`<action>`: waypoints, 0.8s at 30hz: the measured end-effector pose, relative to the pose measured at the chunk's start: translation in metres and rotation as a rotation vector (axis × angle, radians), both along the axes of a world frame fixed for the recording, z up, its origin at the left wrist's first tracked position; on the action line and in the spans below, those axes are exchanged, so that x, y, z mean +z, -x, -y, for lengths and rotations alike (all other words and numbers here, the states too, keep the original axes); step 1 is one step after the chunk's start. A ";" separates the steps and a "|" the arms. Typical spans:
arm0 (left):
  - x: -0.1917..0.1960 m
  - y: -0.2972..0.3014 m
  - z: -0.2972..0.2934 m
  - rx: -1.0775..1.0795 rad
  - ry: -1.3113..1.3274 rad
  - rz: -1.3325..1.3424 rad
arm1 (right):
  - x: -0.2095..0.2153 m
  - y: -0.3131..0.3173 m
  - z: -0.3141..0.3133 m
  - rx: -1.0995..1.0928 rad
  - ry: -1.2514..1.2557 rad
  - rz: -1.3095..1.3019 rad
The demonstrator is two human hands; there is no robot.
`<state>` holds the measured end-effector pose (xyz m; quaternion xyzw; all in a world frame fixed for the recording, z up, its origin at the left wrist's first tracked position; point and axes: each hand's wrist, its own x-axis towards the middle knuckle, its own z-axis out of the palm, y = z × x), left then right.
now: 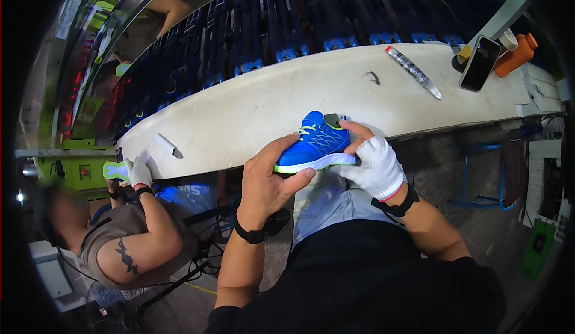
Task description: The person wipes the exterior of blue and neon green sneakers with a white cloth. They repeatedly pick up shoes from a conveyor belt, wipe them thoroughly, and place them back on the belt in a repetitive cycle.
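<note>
A small blue sneaker [317,141] with yellow-green laces and a white sole is held between my two hands, over the near edge of the white worktable [251,109]. My bare left hand [266,175] grips the toe end, thumb under the sole and fingers along the upper. At the heel is my right hand [376,163], in a white glove with bare fingertips; its fingers close round the heel and the collar. The sneaker's toe points left, and its side faces me. Its far side is hidden.
Beyond the table runs a dark slatted conveyor [287,22]. A wrapped, red-ended tool [413,72], a phone [480,63] and an orange bottle [516,54] are at the right. Leftward lies a white tube piece [168,146]. A co-worker [138,238] sits there, holding another shoe [117,170].
</note>
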<state>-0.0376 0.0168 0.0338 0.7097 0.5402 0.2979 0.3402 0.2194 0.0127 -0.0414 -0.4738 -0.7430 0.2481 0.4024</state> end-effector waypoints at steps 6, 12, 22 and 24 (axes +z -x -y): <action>0.009 0.013 0.007 -0.029 0.005 -0.156 | 0.004 0.010 -0.006 -0.006 -0.038 0.131; 0.015 -0.010 0.010 0.024 0.036 -0.607 | 0.013 0.016 -0.008 0.054 -0.235 0.314; 0.033 -0.015 0.012 -0.085 -0.086 -0.592 | 0.017 0.013 -0.001 -0.045 -0.136 0.282; 0.044 -0.013 0.015 -0.187 -0.251 -0.344 | 0.022 0.003 0.004 -0.133 -0.018 0.275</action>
